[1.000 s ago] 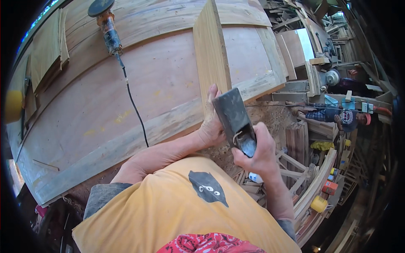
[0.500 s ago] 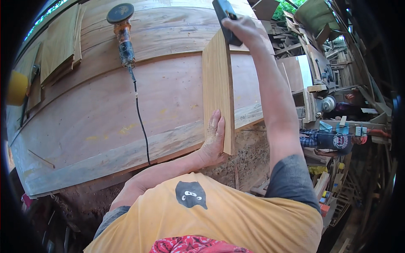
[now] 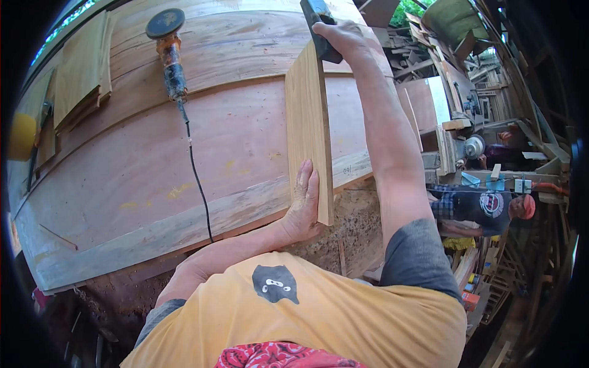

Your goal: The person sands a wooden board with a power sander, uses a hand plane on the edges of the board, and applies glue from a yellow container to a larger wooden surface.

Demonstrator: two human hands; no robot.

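Note:
A pale wooden board [image 3: 300,116] stands on its long edge on the bench, running away from me. My left hand [image 3: 302,202] lies against its near end, fingers stretched out flat along the left face. At the far end, my right hand [image 3: 345,38] is closed round a dark, block-shaped hand plane [image 3: 319,27], which rests on the board's upper edge. The plane's underside and blade are hidden, and my right arm reaches out nearly straight.
A sander [image 3: 172,58] with a round disc lies on the wooden bench top [image 3: 245,122], its black cord [image 3: 197,175] trailing to the near edge. Thin boards [image 3: 83,73] are stacked at left beside a yellow object [image 3: 22,136]. Another person [image 3: 485,205] is among timber on the right.
The whole view has shifted slightly, so the bench things appear further left. My hands keep about the same places on the board and plane. More of the other person shows at right.

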